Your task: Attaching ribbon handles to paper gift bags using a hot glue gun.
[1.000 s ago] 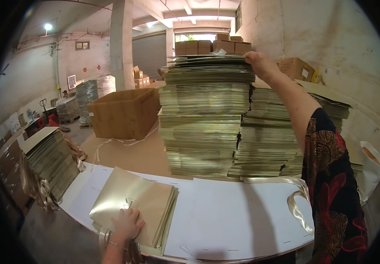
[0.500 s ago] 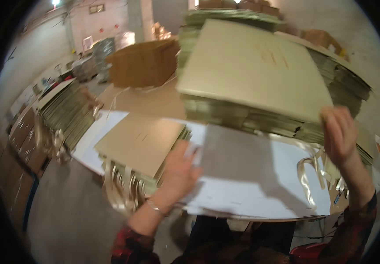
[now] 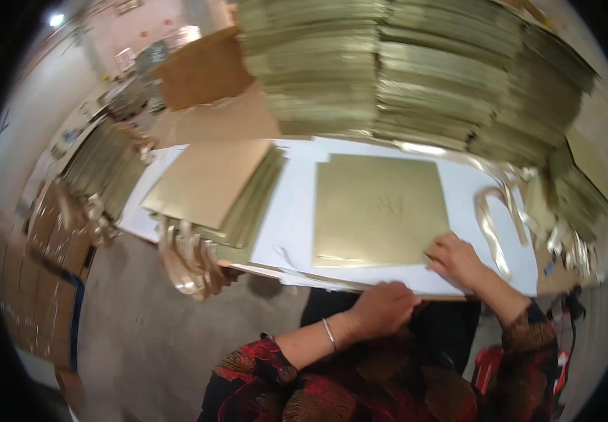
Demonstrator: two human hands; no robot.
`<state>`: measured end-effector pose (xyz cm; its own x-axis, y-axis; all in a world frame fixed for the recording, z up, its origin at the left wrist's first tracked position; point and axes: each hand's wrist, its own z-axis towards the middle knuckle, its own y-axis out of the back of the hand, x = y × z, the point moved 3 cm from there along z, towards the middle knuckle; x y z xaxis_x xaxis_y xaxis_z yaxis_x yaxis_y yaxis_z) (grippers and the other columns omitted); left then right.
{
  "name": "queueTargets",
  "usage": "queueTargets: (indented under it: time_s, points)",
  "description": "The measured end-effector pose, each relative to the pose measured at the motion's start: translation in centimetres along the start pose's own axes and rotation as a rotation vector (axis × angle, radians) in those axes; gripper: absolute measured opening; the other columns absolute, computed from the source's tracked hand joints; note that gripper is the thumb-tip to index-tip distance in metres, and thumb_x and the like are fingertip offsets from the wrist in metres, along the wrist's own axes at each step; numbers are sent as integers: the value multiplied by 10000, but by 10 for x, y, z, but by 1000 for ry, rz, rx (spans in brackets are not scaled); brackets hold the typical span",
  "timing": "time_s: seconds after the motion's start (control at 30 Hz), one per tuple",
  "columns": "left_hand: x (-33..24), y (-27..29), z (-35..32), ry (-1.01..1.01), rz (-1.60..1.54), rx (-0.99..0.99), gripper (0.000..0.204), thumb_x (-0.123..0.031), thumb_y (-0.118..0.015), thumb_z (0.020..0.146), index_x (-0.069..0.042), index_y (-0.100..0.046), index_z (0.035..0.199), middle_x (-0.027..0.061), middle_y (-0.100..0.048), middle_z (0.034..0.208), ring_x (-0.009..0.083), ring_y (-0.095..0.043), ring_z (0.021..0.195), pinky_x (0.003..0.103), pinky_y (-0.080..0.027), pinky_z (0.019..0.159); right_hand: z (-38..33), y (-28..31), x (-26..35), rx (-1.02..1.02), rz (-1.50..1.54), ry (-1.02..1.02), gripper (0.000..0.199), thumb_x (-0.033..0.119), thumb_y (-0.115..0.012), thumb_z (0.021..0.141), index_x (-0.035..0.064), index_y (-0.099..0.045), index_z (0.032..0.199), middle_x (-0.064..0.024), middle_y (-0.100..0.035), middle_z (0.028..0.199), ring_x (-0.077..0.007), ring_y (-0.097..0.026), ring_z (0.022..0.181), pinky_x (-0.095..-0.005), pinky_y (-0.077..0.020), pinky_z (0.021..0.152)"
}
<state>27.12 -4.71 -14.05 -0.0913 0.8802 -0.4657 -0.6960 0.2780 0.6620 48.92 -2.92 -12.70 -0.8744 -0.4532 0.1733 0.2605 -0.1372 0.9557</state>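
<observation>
A flat, square gold-green cardboard panel [image 3: 381, 211] with slits near its middle lies on white sheets [image 3: 286, 225] on the table. At the panel's lower right corner, my right hand [image 3: 457, 261] has its fingers bent and closed on the edge. My left hand [image 3: 385, 308], a bracelet at its wrist, is by the table's front edge below the panel. Its fingers are curled in, and whatever they may hold is hidden. Left of the panel sits a stack of similar panels [image 3: 212, 176], fanned slightly, with satin ribbons [image 3: 186, 264] hanging off the front.
Tall stacks of gold-green panels [image 3: 318, 77] line the table's back. More panels [image 3: 103, 165] stand at far left, others [image 3: 582, 179] at right. A loose ribbon loop [image 3: 488, 225] lies right of the panel. Behind is a brown carton [image 3: 202, 70]; cartons [image 3: 54, 281] stand lower left.
The panel that my right hand held up has come down flat on the white sheets. My left hand has moved right, from the left stack to the table's front edge.
</observation>
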Motion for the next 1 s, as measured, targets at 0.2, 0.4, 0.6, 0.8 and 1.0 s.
queueTargets:
  time_s: [0.2,0.4,0.6,0.8,1.0]
  points:
    - [2,-17,18,-20,35,120,241,-79,-698,726,-81,-648,962,59,-636,959,260,-606,996,392,-460,859,9,-6,-30,47,73,-70,233,244,-711,761,82,-675,925,-76,-617,910,-297,-583,942,-408,-498,770]
    - [20,-31,50,-27,206,177,445,-155,-680,774,-53,-533,1181,140,-560,1159,345,-522,1141,562,-366,986,6,11,-55,-79,283,-33,127,161,-692,785,80,-653,874,-94,-627,817,-309,-602,841,-409,-489,724]
    - [75,-27,85,1092,167,531,444,-298,-600,891,11,-569,1210,228,-559,1241,358,-522,1158,423,-414,993,13,80,-34,-685,-180,127,146,118,-707,752,60,-636,865,-81,-625,843,-310,-619,772,-423,-518,710]
    - [135,-37,54,518,139,-87,362,-253,-495,969,28,-596,1175,240,-605,1192,366,-569,1104,450,-437,953,-5,-20,79,-308,248,276,131,42,-632,758,19,-630,887,-144,-614,1016,-336,-605,955,-431,-515,780]
    - [111,-37,57,667,-50,-41,370,-249,-443,995,17,-591,1205,233,-596,1231,373,-567,1118,460,-450,935,23,-78,14,-264,362,-516,202,137,-599,795,-28,-658,895,-248,-655,898,-411,-635,847,-481,-499,757]
